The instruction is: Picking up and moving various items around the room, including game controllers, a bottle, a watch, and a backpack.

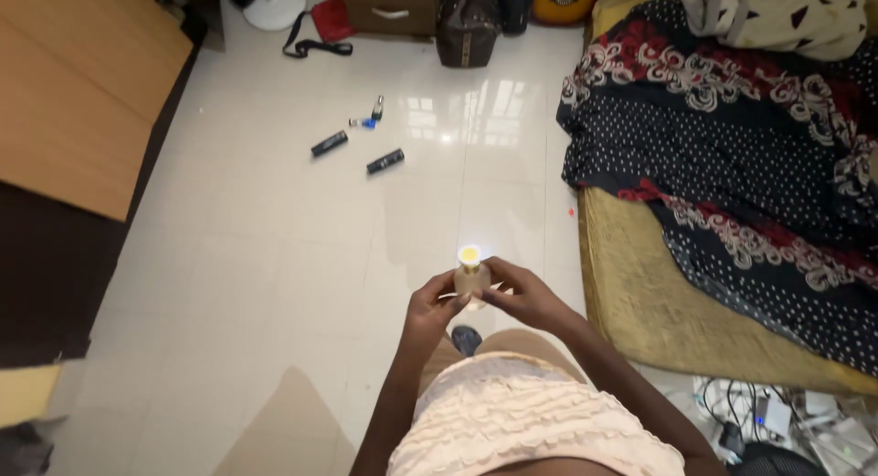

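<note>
Hands: left hand [432, 304] and right hand [519, 296] are close together, both clasped around the small bottle [472, 277].
Bottle: upright, yellow cap on top, held above the white floor [274, 256].
Floor: two dark tubes [357, 152] lie well apart from the hands.
Right side: bed [732, 165] with dotted cloth.

1. One head view, looking steeply down from standing height.
2. It faces the tiled floor [302, 256], near the hands [512, 298], bed [732, 183] along its right edge.
</note>
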